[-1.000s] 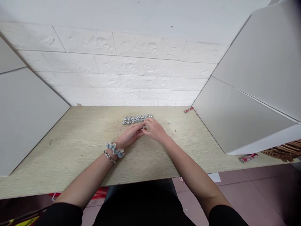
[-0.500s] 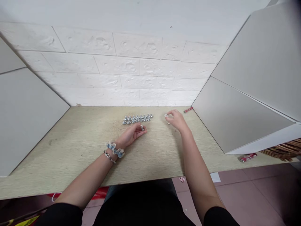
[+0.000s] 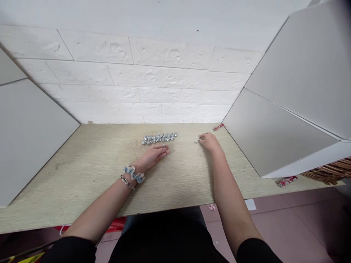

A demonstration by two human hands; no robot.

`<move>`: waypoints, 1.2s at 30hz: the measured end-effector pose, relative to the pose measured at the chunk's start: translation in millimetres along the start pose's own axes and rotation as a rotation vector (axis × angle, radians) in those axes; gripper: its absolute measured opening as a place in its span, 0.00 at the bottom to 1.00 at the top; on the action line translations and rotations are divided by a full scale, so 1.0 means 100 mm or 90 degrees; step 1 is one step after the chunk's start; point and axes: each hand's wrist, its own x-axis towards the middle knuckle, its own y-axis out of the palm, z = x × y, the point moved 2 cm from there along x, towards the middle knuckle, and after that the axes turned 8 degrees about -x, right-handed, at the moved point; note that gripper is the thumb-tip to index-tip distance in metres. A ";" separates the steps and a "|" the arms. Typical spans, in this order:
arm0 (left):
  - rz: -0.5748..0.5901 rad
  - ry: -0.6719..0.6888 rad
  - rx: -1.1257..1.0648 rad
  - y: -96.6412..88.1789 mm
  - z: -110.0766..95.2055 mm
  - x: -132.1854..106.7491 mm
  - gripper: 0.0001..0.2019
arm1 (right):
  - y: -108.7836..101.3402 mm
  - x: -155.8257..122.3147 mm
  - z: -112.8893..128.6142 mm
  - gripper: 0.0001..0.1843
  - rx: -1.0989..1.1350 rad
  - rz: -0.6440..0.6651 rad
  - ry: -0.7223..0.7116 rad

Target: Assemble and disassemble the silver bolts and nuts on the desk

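Observation:
A row of several small silver screws with washers (image 3: 159, 137) stands on the wooden table (image 3: 90, 171) near the back wall. My left hand (image 3: 152, 155) rests on the table just in front of that row, pinching a small silver screw (image 3: 163, 146) at its fingertips. My right hand (image 3: 210, 141) lies farther right, fingertips down on a tiny metal part (image 3: 197, 140) on the table surface; whether it grips that part is too small to tell.
Grey panels stand at the left (image 3: 30, 138) and right (image 3: 276, 135) of the table. A red marker (image 3: 218, 127) lies at the back right corner, another red object (image 3: 286, 180) at the right front edge. A wicker basket (image 3: 326, 171) shows at far right.
My right hand left my left hand, swung right to the loose parts and came down on one. My left hand stayed in place with the screw.

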 end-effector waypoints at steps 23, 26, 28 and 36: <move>0.080 0.075 0.259 0.05 0.02 -0.01 0.16 | -0.12 -0.61 1.32 0.15 0.173 0.063 -0.351; 0.037 0.071 0.271 0.04 0.02 -0.01 0.21 | -0.19 -0.47 1.11 0.13 0.166 0.036 -0.265; 0.016 0.067 0.283 0.03 0.03 -0.01 0.23 | -0.25 -0.35 0.89 0.11 0.131 -0.006 -0.154; 0.036 0.090 0.313 0.03 0.07 0.02 0.15 | -0.26 -0.10 0.04 0.17 -0.016 0.077 0.145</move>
